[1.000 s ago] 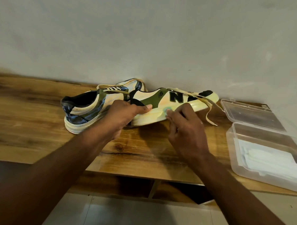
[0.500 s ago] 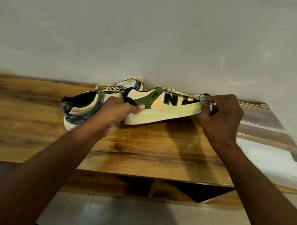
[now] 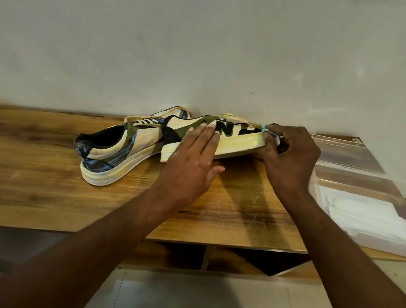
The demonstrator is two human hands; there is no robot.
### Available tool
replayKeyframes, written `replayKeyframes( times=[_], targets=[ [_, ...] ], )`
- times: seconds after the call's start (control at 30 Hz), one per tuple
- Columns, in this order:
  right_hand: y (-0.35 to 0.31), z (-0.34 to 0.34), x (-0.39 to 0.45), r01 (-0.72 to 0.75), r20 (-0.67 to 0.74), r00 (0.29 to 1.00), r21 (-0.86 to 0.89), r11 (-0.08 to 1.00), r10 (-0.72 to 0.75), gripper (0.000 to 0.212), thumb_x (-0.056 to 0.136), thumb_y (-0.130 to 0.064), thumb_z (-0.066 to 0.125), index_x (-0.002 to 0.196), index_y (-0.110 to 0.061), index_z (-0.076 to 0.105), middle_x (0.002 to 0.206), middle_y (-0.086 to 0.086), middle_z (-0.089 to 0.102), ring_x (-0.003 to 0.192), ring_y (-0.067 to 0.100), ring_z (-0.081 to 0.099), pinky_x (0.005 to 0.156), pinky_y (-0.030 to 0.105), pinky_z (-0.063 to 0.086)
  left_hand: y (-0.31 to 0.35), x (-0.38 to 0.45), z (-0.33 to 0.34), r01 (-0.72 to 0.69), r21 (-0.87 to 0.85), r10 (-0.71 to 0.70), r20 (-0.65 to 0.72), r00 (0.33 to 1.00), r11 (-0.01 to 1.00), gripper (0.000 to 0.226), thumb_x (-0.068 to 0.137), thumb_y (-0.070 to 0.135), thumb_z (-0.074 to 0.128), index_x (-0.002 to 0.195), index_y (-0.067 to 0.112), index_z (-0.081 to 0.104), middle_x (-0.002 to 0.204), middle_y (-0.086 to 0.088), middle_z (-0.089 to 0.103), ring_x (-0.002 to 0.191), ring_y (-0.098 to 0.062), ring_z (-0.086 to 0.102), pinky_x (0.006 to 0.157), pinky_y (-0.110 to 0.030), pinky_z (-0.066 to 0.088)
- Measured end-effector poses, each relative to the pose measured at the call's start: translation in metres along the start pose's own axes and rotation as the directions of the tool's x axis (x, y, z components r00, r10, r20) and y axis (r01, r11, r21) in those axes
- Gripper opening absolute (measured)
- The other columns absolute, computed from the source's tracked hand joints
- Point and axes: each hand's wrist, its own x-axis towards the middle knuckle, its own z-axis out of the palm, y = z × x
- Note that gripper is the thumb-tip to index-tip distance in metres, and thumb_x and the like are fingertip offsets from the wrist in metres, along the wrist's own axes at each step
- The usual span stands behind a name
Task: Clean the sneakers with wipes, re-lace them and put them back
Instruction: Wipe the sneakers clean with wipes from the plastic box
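Observation:
Two cream, green and black sneakers lie on the wooden table (image 3: pixel 44 193) against the wall. The right sneaker (image 3: pixel 238 145) has a black N on its side. My left hand (image 3: pixel 195 158) rests flat on that shoe's side, fingers straight. At the shoe's toe, my right hand (image 3: pixel 288 155) pinches a small pale wipe (image 3: pixel 266 128) against it. The left sneaker (image 3: pixel 114 154) lies heel toward me, untouched, with loose cream laces (image 3: pixel 147 117) on top.
An open clear plastic box (image 3: pixel 358 195) with white wipes inside stands at the right edge of the table, its lid folded back toward the wall. Below the table front are open shelf compartments and a tiled floor.
My right hand slid the wipe along the sole from mid-shoe to the toe. My left hand let go of the heel collar and moved right, flat onto the shoe's side.

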Motion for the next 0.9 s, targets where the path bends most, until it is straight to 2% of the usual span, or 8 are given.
replayKeyframes(
  times=[0.17,0.3,0.5,0.6,0.67,0.73,0.83,0.9],
  targets=[
    [-0.003,-0.002,-0.003,0.01,0.045,0.999,-0.027,1.0,-0.009,0.023,0.093,-0.017,0.077,0.115,-0.018,0.079,0.109,0.004,0.071,0.097,0.014,0.065,0.078,0.016,0.052,-0.004,0.012,0.002,-0.053,0.139,0.058,-0.032,0.998,0.989,0.084,0.096,0.037,0.071,0.163,0.008,0.031,0.165,-0.013,0.039,0.154,-0.029,0.035,0.123,-0.046,0.031],
    [-0.004,-0.005,-0.004,0.016,0.049,0.999,-0.011,1.0,-0.015,0.024,0.093,-0.017,0.077,0.116,-0.019,0.079,0.107,0.003,0.07,0.094,0.014,0.065,0.076,0.027,0.057,0.003,0.017,0.014,-0.067,0.174,0.071,-0.022,0.997,0.982,0.079,0.097,0.025,0.071,0.163,0.006,0.031,0.166,-0.016,0.038,0.155,-0.032,0.033,0.127,-0.049,0.028],
    [-0.011,-0.016,-0.009,0.035,0.062,0.997,-0.007,0.999,-0.034,0.025,0.091,-0.015,0.079,0.116,-0.016,0.078,0.109,0.003,0.063,0.097,0.015,0.063,0.074,0.031,0.06,0.0,0.013,0.015,-0.055,0.104,0.058,-0.033,0.998,0.993,0.078,0.091,0.002,0.07,0.161,0.006,0.035,0.162,-0.016,0.043,0.152,-0.031,0.037,0.128,-0.048,0.024],
    [-0.024,-0.022,-0.024,0.161,0.129,0.979,-0.017,0.987,-0.157,0.025,0.09,-0.01,0.078,0.115,-0.009,0.077,0.109,0.007,0.062,0.097,0.015,0.061,0.075,0.021,0.056,-0.006,0.006,0.01,-0.05,0.079,0.051,-0.02,0.998,0.996,0.084,0.088,0.001,0.076,0.161,0.008,0.035,0.163,-0.014,0.042,0.154,-0.029,0.036,0.129,-0.047,0.023],
    [-0.033,-0.024,-0.041,0.286,0.219,0.937,-0.033,0.958,-0.273,0.024,0.091,-0.008,0.077,0.115,-0.006,0.076,0.11,0.009,0.064,0.097,0.014,0.06,0.077,0.014,0.05,-0.006,-0.001,0.006,-0.063,0.065,0.064,-0.008,0.998,0.996,0.086,0.087,0.001,0.077,0.161,0.009,0.035,0.164,-0.013,0.041,0.154,-0.029,0.035,0.128,-0.048,0.025],
    [-0.038,-0.022,-0.056,0.376,0.316,0.884,-0.038,0.926,-0.346,0.026,0.093,-0.009,0.075,0.119,-0.005,0.073,0.113,0.012,0.064,0.099,0.018,0.062,0.077,0.02,0.053,-0.005,-0.009,0.002,-0.074,0.067,0.075,-0.007,0.997,0.995,0.085,0.087,0.0,0.076,0.161,0.008,0.035,0.164,-0.014,0.04,0.154,-0.029,0.036,0.127,-0.049,0.026],
    [-0.038,-0.022,-0.062,0.393,0.377,0.857,-0.041,0.919,-0.35,0.028,0.094,-0.009,0.074,0.121,-0.005,0.073,0.115,0.012,0.063,0.099,0.02,0.062,0.075,0.027,0.058,-0.002,-0.015,-0.001,-0.079,0.092,0.081,-0.016,0.997,0.993,0.085,0.086,0.001,0.078,0.16,0.007,0.038,0.162,-0.015,0.044,0.151,-0.03,0.04,0.126,-0.049,0.029],
    [-0.035,-0.026,-0.056,0.322,0.366,0.884,-0.03,0.946,-0.289,0.027,0.092,-0.007,0.075,0.12,-0.007,0.073,0.115,0.009,0.063,0.098,0.015,0.061,0.075,0.026,0.058,-0.001,-0.014,-0.002,-0.069,0.099,0.072,-0.025,0.997,0.993,0.083,0.086,0.004,0.08,0.159,0.007,0.04,0.16,-0.015,0.047,0.149,-0.03,0.044,0.124,-0.048,0.031]
  ],
)
